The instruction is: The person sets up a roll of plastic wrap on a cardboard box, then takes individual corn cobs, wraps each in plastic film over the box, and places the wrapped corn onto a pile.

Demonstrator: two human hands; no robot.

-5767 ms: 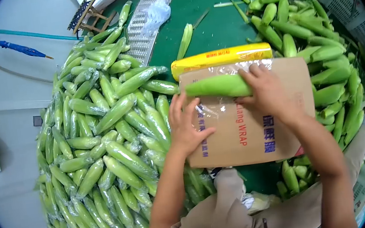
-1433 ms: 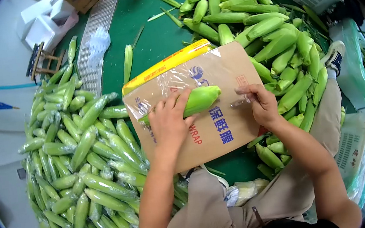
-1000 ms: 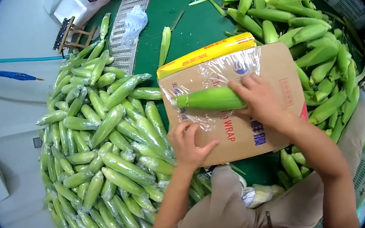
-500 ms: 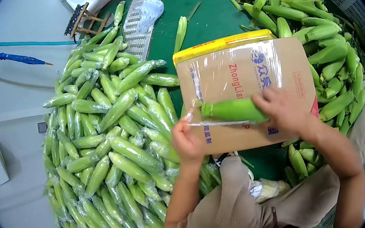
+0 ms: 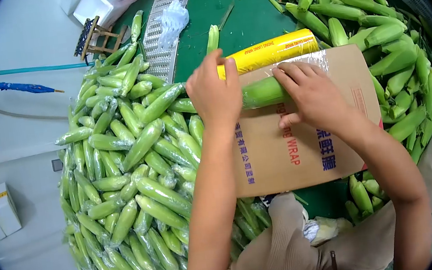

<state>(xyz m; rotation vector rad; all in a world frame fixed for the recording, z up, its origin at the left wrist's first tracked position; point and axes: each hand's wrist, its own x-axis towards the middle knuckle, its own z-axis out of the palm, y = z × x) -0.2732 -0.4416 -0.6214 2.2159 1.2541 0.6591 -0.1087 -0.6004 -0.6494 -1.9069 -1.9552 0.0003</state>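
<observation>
A flat cardboard box (image 5: 303, 146) lies across my lap, with a yellow roll of wrap (image 5: 276, 51) along its far edge. One green corn cob (image 5: 263, 93) lies crosswise on the upper part of the cardboard. My right hand (image 5: 311, 93) rests over the cob's right end, its fingers curled round it. Beside the cob's left end, my left hand (image 5: 215, 89) is raised by the roll's left end with the fingers bunched together; what it pinches is too small to make out.
Wrapped cobs (image 5: 147, 143) form a large pile on the left. Unwrapped cobs (image 5: 395, 59) are heaped at the right. A metal grating (image 5: 163, 55) with a clear plastic bag (image 5: 173, 24), a small stool (image 5: 99, 38) and an umbrella (image 5: 24, 87) are farther off.
My left hand has moved up and away from me, from the cardboard's left edge to the yellow roll. My right hand and the cob have moved up toward the roll as well.
</observation>
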